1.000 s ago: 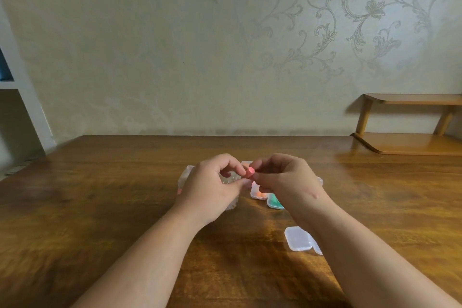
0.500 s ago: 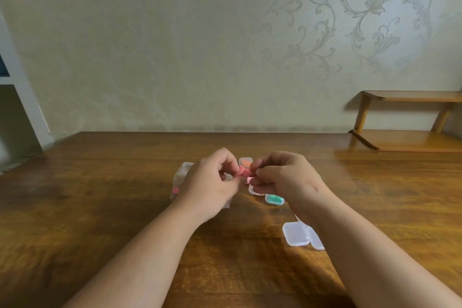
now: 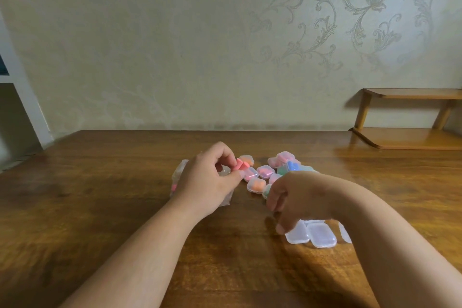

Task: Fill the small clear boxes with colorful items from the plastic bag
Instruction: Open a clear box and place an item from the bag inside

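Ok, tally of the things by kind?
filled boxes: about 10, right hand hides some
empty boxes: 3
bag: 1
pink pieces in left hand: 2
Total: about 16

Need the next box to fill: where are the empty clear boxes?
Head view, lower right: the empty clear boxes lie on the table by the right hand.

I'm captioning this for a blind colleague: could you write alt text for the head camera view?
A person's left hand pinches pink items above a plastic bag on a wooden table, while the right hand hovers over empty clear boxes. Filled boxes holding colorful pieces sit clustered beyond the hands.
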The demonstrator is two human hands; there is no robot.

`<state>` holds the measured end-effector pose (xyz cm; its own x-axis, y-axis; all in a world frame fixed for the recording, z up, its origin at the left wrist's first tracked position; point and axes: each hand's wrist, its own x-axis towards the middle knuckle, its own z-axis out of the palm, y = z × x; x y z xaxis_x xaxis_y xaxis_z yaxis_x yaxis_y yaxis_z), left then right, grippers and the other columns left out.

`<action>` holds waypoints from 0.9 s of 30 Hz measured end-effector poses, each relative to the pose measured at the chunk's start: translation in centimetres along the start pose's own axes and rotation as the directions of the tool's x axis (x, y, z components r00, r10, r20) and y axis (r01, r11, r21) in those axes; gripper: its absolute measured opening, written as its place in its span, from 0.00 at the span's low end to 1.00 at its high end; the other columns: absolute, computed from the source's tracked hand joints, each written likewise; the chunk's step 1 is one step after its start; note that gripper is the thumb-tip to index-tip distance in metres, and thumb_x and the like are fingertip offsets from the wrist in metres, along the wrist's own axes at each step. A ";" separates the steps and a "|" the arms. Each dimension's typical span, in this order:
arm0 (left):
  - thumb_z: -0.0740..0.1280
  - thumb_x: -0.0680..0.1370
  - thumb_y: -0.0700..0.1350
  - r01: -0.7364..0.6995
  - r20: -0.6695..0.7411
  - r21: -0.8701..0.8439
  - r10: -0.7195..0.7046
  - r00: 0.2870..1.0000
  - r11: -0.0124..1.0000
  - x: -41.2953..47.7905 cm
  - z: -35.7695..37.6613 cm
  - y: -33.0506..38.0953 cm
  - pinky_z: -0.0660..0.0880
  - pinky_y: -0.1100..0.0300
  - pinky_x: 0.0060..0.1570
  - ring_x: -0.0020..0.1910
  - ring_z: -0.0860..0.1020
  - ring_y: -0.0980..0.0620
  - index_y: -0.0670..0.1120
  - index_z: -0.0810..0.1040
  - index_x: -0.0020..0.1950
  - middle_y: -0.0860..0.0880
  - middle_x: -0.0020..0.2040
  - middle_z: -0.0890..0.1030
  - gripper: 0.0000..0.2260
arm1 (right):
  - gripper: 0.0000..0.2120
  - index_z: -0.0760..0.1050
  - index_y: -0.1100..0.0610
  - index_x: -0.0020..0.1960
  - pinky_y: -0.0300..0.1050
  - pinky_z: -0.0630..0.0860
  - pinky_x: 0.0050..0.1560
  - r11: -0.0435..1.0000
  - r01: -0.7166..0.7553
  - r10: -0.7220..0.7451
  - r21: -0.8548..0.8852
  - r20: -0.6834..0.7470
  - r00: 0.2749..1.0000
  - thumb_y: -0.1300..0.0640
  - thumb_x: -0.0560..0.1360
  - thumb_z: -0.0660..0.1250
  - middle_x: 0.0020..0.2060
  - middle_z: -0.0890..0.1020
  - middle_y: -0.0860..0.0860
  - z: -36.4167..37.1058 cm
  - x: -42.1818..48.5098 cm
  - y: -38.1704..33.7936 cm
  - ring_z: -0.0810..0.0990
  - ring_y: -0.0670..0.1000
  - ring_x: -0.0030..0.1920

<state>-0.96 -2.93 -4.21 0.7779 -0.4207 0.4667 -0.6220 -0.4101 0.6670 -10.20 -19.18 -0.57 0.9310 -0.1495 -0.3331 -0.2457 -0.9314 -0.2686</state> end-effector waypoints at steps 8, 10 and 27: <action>0.74 0.75 0.46 0.005 0.013 -0.007 -0.005 1.000 1.000 -0.1 0.1 0.1 0.73 0.64 0.39 0.44 0.77 0.54 0.55 0.72 0.40 0.58 0.42 0.77 0.12 | 0.18 0.77 0.49 0.65 0.43 0.73 0.56 0.985 -0.003 0.008 -0.173 0.023 1.000 0.48 0.76 0.69 0.59 0.79 0.48 -0.4 -0.6 -0.8 0.75 0.50 0.58; 0.74 0.74 0.46 0.008 0.014 -0.004 -0.008 1.000 1.000 -0.1 0.0 0.2 0.72 0.65 0.38 0.44 0.77 0.55 0.55 0.72 0.40 0.58 0.42 0.77 0.11 | 0.18 0.79 0.49 0.62 0.42 0.73 0.55 0.995 -0.006 0.003 -0.103 -0.031 1.000 0.45 0.74 0.70 0.58 0.79 0.47 -0.4 -0.4 -0.4 0.75 0.48 0.56; 0.71 0.77 0.45 0.084 0.034 -0.109 -0.081 0.996 0.990 0.0 -0.3 0.2 0.77 0.62 0.52 0.53 0.78 0.62 0.62 0.73 0.63 0.63 0.51 0.81 0.19 | 0.08 0.81 0.49 0.44 0.44 0.79 0.41 0.873 0.266 0.047 0.409 -0.614 0.788 0.48 0.70 0.76 0.38 0.83 0.46 0.7 1.7 -0.3 0.81 0.46 0.41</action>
<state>-1.09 -2.77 -3.93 0.8223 -0.4134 0.3910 -0.5407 -0.3538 0.7632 -8.72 -18.93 -1.74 0.8878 -0.3655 0.2796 -0.0772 -0.7173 -0.6925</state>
